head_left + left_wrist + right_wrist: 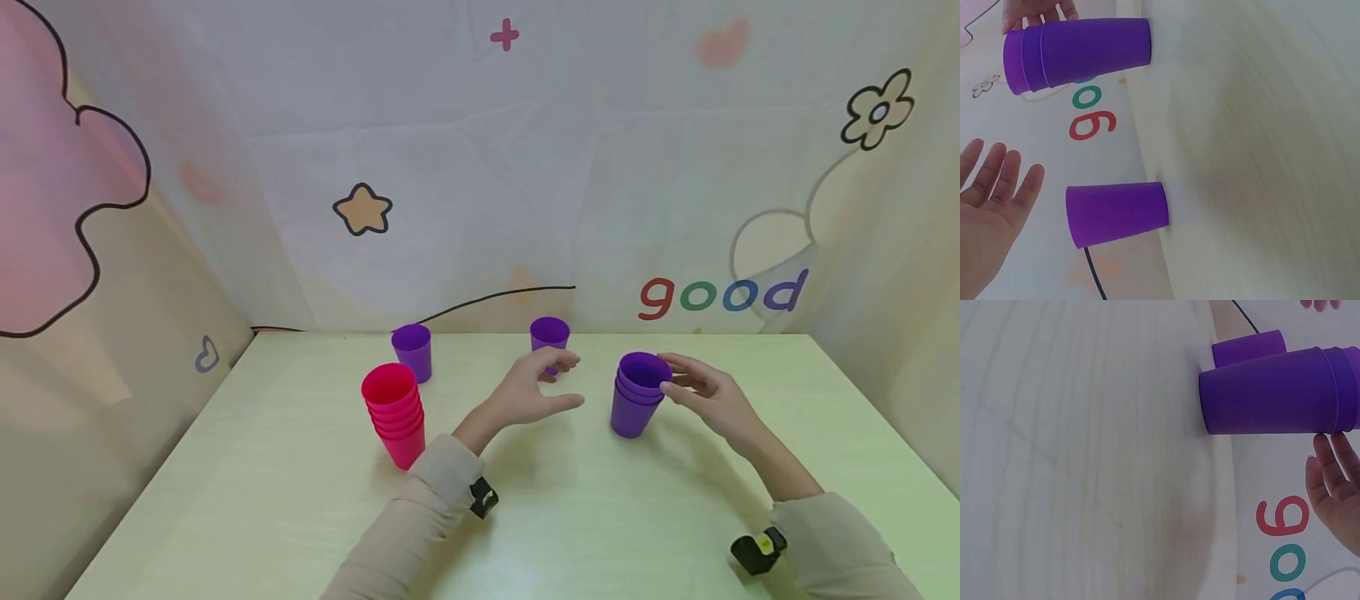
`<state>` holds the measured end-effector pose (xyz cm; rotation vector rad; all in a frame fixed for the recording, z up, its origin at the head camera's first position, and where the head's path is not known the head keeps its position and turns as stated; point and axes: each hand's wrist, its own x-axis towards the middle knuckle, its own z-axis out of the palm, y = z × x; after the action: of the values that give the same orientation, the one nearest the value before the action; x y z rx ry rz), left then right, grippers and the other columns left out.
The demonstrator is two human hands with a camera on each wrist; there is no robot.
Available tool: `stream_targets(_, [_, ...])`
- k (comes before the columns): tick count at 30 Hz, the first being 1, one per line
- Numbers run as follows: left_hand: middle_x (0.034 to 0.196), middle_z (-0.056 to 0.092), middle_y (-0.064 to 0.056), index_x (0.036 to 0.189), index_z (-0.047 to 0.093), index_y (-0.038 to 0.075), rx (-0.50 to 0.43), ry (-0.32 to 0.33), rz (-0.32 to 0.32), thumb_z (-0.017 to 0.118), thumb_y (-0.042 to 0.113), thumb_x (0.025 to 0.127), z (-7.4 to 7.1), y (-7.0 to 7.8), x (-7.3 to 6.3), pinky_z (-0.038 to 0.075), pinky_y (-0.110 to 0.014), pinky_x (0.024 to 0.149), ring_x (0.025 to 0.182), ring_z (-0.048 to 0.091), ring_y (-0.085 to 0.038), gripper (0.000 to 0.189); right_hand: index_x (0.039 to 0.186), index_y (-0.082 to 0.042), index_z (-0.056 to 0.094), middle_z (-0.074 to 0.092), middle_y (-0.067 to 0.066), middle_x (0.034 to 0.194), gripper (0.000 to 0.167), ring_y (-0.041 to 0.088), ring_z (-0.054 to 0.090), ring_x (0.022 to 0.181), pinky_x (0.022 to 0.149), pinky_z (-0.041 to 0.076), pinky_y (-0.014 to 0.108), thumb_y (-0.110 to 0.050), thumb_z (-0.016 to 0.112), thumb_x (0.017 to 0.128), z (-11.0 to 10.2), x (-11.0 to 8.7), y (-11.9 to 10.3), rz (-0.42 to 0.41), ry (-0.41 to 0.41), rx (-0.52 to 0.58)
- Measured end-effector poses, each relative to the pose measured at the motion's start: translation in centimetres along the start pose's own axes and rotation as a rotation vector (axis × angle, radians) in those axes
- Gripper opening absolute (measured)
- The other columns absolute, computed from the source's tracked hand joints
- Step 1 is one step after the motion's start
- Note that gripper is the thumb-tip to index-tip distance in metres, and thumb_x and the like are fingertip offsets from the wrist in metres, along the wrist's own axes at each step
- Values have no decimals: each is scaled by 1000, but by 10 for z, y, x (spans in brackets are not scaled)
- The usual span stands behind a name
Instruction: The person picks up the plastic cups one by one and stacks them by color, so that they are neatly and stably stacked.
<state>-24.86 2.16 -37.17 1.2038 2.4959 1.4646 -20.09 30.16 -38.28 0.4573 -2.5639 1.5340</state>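
A stack of three nested purple cups [632, 417] stands upright on the table, right of centre. My right hand [705, 393] is at its right side, fingertips and thumb touching near the upper rims. In the right wrist view, the fingers [1329, 469] are fairly straight, their tips against the stack [1266, 394]. My left hand [528, 390] is in the air left of the stack, thumb and fingers spread, holding nothing. Behind it a single purple cup [550, 332] stands upright, partly hidden by the fingers. The left wrist view shows that cup [1116, 214] apart from the hand.
Another single purple cup [422, 358] stands at the back left. In front of it is a stack of several nested red cups [401, 437], close to my left sleeve [431, 500]. A printed cloth [465, 183] rises behind the table's back edge.
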Motion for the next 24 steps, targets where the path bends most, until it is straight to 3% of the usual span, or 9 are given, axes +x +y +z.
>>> stream_targets(7, [99,59,-13,112,56,-3,-33,117,-25,72,10,77,-8,-11,-1,49,-32,78,94,55,-28,41,134,0,39,49,-10,116,49,-1,54,94,75,48,18,-20,55,92,1,-1,-1,12,4,-3])
stream_targets(11, [99,60,-19,111,56,-6,-41,187,-75,73,8,75,-12,-20,5,48,-28,71,93,56,-33,42,134,1,38,50,-4,117,50,-3,53,94,75,47,17,-21,54,92,0,-1,-1,18,6,1])
stream_targets(14, [101,60,-19,113,56,-5,-25,236,-137,75,10,74,-13,-26,10,44,-24,68,92,55,-31,46,134,2,38,50,-9,114,50,-4,53,94,75,47,17,-21,54,92,0,-2,0,24,9,8])
stream_targets(18, [104,59,-15,118,55,0,1,298,-224,77,15,73,-12,-35,16,44,-27,73,94,53,-26,53,134,2,38,50,-15,111,50,-4,53,94,75,48,17,-20,54,92,1,-1,1,27,13,19])
stream_targets(24, [110,56,-13,121,53,1,-2,343,-277,77,19,72,-13,-48,24,42,-35,81,99,50,-28,58,135,1,38,51,-7,114,49,-1,54,94,75,48,18,-18,54,92,2,0,0,34,10,30])
